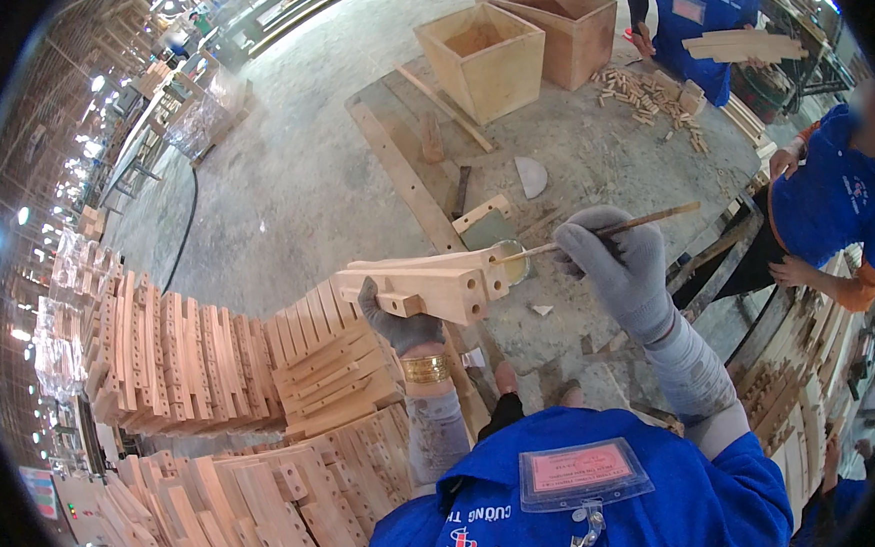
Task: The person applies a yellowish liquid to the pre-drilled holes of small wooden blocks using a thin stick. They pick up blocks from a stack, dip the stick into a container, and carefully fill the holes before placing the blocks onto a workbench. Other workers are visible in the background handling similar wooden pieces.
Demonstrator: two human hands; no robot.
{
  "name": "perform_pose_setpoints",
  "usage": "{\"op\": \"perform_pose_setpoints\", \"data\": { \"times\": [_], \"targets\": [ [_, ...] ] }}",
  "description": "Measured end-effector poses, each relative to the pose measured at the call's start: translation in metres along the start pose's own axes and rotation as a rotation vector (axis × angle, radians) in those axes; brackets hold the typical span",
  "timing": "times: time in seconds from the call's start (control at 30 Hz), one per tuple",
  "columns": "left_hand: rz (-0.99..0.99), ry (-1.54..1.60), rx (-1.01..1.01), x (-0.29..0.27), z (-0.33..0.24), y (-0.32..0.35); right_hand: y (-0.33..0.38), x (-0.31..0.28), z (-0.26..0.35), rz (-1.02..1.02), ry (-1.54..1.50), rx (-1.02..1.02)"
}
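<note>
My left hand (400,322), in a grey glove with a gold bracelet at the wrist, is closed around a small bundle of pale wooden bars (413,287). Round holes show in the bars' near right ends. Between the fingers of my gloved right hand (617,267) is a thin wooden stick (666,213), held nearly level. Its left tip is beside the drilled ends; I cannot tell whether it touches them. Just behind that tip stands a small round pot (513,259), partly covered by the stick and bars.
Two wooden boxes (476,89) stand at the worktable's far side, near a heap of dowels (652,100). A hammer (461,190) and a half-round disc (531,178) lie nearer. Stacked drilled bars (182,359) line the left. Co-workers (829,199) stand at the right.
</note>
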State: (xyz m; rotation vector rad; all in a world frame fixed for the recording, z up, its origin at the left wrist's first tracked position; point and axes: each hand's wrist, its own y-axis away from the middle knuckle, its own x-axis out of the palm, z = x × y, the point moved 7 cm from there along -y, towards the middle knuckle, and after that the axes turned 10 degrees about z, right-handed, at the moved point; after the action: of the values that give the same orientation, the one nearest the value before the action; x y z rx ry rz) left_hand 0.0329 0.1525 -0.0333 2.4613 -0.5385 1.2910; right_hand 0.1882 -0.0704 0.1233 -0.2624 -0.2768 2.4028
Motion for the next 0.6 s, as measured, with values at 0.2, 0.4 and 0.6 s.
{"op": "perform_pose_setpoints", "data": {
  "times": [0.2, 0.4, 0.6],
  "targets": [
    [0.034, 0.004, 0.008, -0.001, -0.002, -0.004, 0.008, -0.008, 0.004, -0.104, -0.236, -0.011],
    [0.025, 0.034, 0.006, -0.002, -0.001, -0.004, 0.012, 0.004, 0.013, 0.036, -0.168, -0.039],
    [0.024, 0.013, -0.003, -0.001, 0.004, -0.003, 0.009, 0.018, 0.016, 0.122, -0.085, -0.126]
  ]
}}
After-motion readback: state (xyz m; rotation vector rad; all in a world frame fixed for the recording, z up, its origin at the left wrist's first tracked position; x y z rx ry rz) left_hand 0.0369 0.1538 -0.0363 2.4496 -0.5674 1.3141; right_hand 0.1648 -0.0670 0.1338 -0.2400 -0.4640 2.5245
